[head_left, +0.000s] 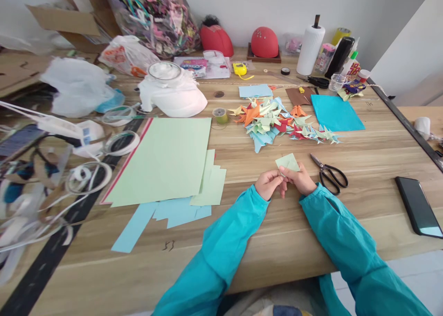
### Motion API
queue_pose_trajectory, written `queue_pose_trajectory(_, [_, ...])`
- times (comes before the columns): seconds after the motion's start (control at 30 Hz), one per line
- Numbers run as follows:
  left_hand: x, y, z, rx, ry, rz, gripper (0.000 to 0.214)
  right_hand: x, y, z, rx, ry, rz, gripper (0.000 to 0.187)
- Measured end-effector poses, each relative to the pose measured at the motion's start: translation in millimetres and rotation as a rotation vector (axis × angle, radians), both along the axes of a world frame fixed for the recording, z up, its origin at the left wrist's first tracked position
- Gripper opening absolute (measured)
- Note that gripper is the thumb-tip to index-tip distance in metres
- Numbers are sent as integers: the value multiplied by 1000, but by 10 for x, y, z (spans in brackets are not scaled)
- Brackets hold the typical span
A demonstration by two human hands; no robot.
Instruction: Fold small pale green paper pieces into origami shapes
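Observation:
A small folded piece of pale green paper (288, 162) is held just above the wooden table (263, 242). My left hand (269, 183) pinches its lower left side with closed fingers. My right hand (302, 180) grips its lower right side, fingers curled. Both arms wear teal sleeves. A heap of folded paper cranes (277, 122) in green, orange, red and blue lies behind the hands. Black scissors (328, 174) lie just right of my right hand.
Large pale green sheets (162, 161) and blue paper strips (162, 217) lie to the left. A blue square sheet (336, 113) and a black phone (418, 205) are on the right. Tape rolls, bags, boxes and a paper towel roll (310, 48) crowd the left and back.

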State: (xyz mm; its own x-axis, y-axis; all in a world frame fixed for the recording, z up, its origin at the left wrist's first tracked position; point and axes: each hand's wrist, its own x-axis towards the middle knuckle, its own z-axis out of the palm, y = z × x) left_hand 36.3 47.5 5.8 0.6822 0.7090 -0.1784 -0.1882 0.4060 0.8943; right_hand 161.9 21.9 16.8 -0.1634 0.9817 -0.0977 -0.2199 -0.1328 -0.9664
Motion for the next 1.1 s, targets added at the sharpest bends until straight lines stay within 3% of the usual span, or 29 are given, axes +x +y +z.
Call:
queue_pose_trajectory(0.5, [-4,17,-16,-50,-29,18,31,12,29,-46,12,-131,-175,46])
queue_pose_trajectory(0.77, [-15,17,24,-24,31,62,32,-15,-2,20,83,-116,2,42])
queue_pose_trajectory(1.1, [-14,35,18,-8,51,41,28,4,5,33,91,-135,-70,41])
